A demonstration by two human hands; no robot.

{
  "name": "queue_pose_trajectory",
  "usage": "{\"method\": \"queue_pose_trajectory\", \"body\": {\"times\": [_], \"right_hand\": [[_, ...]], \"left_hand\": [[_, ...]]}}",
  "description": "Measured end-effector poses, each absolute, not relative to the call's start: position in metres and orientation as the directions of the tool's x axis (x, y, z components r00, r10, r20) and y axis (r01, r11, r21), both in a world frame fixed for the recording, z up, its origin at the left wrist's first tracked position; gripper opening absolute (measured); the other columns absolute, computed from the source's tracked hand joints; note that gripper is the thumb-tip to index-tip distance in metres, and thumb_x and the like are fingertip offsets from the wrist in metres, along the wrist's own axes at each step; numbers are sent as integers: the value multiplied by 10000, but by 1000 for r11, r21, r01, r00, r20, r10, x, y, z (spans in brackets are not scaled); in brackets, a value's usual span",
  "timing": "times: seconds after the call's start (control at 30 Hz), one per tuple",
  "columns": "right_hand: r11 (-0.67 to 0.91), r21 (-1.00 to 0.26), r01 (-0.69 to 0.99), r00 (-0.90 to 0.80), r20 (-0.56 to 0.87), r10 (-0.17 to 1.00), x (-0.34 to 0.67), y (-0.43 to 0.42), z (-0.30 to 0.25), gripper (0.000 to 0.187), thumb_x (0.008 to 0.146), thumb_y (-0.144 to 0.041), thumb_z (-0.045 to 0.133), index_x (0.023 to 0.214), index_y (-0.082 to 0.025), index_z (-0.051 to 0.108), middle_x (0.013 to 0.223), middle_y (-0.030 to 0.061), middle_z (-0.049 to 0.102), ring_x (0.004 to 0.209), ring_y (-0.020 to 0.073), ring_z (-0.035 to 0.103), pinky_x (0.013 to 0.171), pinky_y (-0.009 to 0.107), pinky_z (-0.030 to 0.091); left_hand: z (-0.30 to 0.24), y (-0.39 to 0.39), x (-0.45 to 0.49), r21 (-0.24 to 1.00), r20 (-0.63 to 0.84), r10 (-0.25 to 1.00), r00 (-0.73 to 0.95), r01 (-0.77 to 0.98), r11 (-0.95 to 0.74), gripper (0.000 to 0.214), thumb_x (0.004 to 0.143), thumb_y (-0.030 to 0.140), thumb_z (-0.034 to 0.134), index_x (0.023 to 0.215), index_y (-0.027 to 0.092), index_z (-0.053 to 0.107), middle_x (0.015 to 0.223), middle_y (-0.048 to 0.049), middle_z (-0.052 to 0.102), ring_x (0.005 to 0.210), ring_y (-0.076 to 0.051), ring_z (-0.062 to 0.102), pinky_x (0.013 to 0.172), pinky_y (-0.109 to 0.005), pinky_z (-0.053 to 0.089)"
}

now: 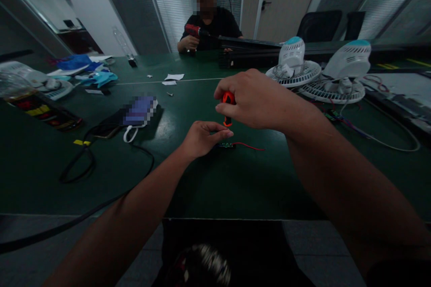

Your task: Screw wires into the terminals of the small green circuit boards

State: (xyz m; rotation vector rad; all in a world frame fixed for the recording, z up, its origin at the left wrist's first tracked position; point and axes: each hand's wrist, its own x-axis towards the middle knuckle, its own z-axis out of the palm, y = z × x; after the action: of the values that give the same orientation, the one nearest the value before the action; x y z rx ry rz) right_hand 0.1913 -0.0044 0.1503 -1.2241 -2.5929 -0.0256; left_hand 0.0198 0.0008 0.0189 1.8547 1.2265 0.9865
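Note:
My right hand is closed around the orange and black handle of a screwdriver, held upright with its lower end pointing down at the table. Just below it, my left hand has its thumb and index finger pinched together near the screwdriver's tip. What sits between those fingertips is too small to make out. Beneath the pinch lies a small green circuit board, partly covered by my left fingers. A thin red wire runs from the board to the right across the green tabletop.
Two white fan heads rest on the right, near loose wires. A phone, a black cable and a dark-labelled bottle lie on the left. Across the table, a person holds a red power drill beside long black bars.

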Motion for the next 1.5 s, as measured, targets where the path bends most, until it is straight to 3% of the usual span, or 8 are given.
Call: {"method": "queue_pose_trajectory", "body": {"times": [0.67,1.03,1.23,1.5], "right_hand": [[661,-87,745,-626,249,739,192,-3,149,293,928,-284,607,1130,-145,766,1097,113,777,1011,258,688,848,341,451],[654,-76,753,-622,243,745,191,-1,149,290,935,-276,609,1147,-150,763,1087,103,776,1009,246,688,838,330,435],[661,-78,747,-628,245,739,191,-2,148,295,935,-273,608,1147,-137,761,1073,113,776,991,251,692,828,339,441],[656,-66,752,-623,254,740,191,-2,148,273,931,-271,605,1124,-167,767,1077,87,770,996,246,681,844,339,450]], "left_hand": [[20,-2,22,843,227,946,229,440,-309,206,797,430,810,806,225,830,808,-33,815,734,-183,706,702,-311,541],[16,-2,22,869,293,927,235,340,-360,206,819,396,814,905,210,819,973,-63,826,941,-213,735,914,-357,560],[23,-5,21,880,227,917,327,334,-337,173,910,316,709,989,212,822,1082,-63,827,1026,-219,746,994,-385,558],[24,-4,18,868,212,913,350,361,-340,175,916,345,707,951,220,824,1038,-59,829,994,-216,752,973,-360,556]]}}
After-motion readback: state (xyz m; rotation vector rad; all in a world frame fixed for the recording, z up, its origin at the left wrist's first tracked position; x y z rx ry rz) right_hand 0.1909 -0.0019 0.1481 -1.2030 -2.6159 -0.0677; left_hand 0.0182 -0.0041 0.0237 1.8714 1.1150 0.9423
